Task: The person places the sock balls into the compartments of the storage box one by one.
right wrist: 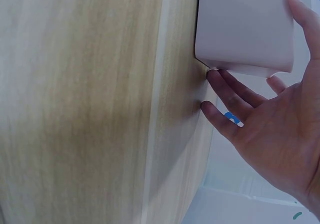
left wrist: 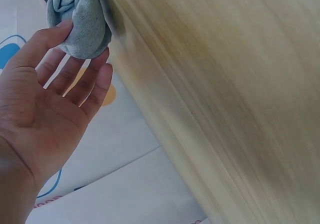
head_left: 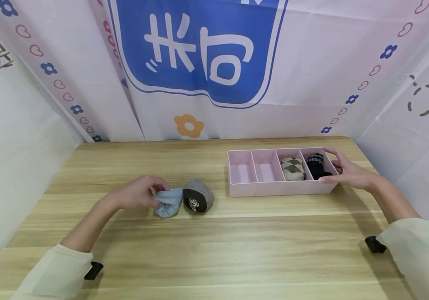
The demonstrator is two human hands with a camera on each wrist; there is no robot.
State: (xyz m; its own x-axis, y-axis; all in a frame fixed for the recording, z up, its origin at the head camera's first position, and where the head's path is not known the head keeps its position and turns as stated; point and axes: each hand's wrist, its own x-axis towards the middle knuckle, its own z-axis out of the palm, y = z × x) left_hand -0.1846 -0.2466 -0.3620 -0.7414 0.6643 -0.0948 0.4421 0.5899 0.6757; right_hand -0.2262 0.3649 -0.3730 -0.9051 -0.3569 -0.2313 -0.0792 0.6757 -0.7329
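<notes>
My left hand (head_left: 139, 192) holds a light blue rolled sock (head_left: 170, 203) between thumb and fingers, low over the table. In the left wrist view the thumb presses one side of that sock (left wrist: 82, 27) and fingertips meet its underside. Right beside it sits a grey and dark brown rolled sock (head_left: 198, 196) with a small white print. My right hand (head_left: 353, 173) grips the right end of a pink divided box (head_left: 278, 189), thumb at the front corner and index finger at the back one. In the right wrist view, fingertips touch the box's end wall (right wrist: 245, 24).
A beige and brown argyle sock (head_left: 293, 168) fills the box's third compartment from the left. Black socks (head_left: 316, 166) lie in the rightmost one; the two left compartments are bare. The wooden table (head_left: 214, 250) ends at a printed cloth backdrop (head_left: 312, 104).
</notes>
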